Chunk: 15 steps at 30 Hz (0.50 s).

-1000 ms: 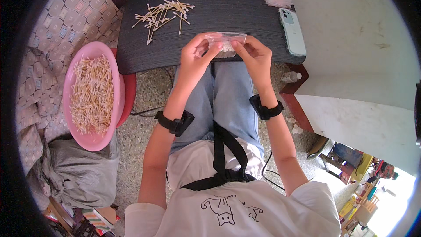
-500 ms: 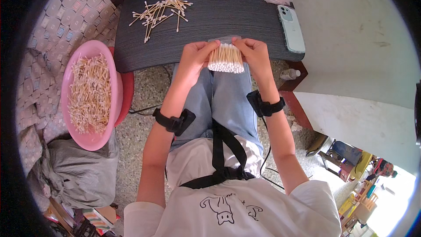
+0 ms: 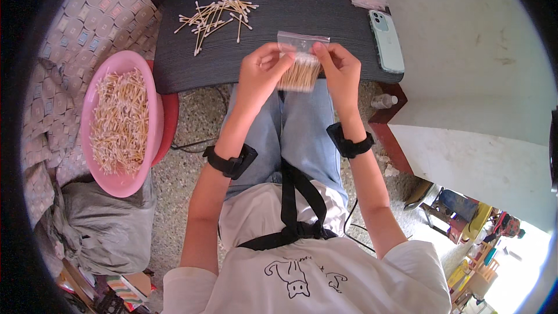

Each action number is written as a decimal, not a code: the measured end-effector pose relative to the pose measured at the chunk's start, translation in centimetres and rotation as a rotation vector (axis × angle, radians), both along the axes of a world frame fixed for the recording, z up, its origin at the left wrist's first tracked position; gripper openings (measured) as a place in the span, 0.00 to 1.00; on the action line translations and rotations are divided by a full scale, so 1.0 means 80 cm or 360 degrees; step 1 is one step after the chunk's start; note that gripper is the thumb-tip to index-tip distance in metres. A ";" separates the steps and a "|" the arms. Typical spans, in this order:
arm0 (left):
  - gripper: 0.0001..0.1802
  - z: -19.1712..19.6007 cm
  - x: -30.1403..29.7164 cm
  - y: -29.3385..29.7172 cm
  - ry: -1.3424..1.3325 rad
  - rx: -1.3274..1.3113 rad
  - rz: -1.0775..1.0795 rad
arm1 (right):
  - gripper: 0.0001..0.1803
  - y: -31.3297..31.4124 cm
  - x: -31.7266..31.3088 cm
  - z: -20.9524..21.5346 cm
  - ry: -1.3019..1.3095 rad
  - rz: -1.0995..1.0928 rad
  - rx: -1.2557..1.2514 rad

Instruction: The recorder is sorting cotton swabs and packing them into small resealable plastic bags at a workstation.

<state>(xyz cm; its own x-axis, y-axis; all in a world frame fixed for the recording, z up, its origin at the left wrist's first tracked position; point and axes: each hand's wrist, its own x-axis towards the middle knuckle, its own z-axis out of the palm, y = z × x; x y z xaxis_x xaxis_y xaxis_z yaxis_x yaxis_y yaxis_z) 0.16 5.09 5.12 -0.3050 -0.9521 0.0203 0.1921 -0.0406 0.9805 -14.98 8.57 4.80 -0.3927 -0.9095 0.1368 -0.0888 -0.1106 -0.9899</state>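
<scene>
Head view: clear bag of cotton swabs [image 3: 299,64], a second ago held flat, now hangs upright over the near edge of the dark table [image 3: 290,11]; its mouth is uppermost. Left hand [image 3: 263,71] and right hand [image 3: 340,70] each pinch a top corner. Loose swabs [image 3: 216,16] lie beyond on the table.

The small bag [image 3: 302,43] was thin clear plastic, a little glossy, and the cotton swabs [image 3: 300,72] inside had pale wooden sticks with soft white tips. The tabletop [image 3: 325,17] looked dark, matt and finely ribbed, while the pink basin [image 3: 125,183] was smooth plastic.
</scene>
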 end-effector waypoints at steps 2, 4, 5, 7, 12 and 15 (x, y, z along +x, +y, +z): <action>0.09 -0.001 -0.001 -0.003 0.0043 -0.0139 0.0023 | 0.10 -0.002 0.004 0.006 0.0126 -0.0029 -0.0138; 0.09 0.000 -0.002 -0.005 0.0070 -0.0234 0.0033 | 0.09 -0.004 0.004 0.008 0.0253 -0.0064 -0.0275; 0.09 0.000 -0.002 -0.007 0.0071 -0.0236 0.0033 | 0.08 -0.007 0.003 0.009 0.0238 -0.0046 -0.0299; 0.10 -0.005 -0.001 -0.014 -0.0097 -0.0360 0.0052 | 0.08 -0.011 0.003 0.009 0.0224 -0.0025 -0.0332; 0.09 -0.005 0.001 -0.016 0.0077 -0.0380 0.0194 | 0.07 -0.011 0.005 0.017 0.0051 0.0031 -0.0329; 0.10 0.003 -0.001 -0.018 0.0040 -0.0479 0.0220 | 0.07 -0.011 0.001 0.020 0.0064 0.0042 -0.0332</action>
<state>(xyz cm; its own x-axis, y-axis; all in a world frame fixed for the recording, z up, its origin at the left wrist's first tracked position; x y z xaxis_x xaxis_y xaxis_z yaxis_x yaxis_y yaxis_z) 0.11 3.62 5.33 -0.1692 -0.9346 0.3128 0.1997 0.2783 0.9395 -14.91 7.70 6.43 -0.3596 -0.8695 0.3385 -0.1223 -0.3157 -0.9409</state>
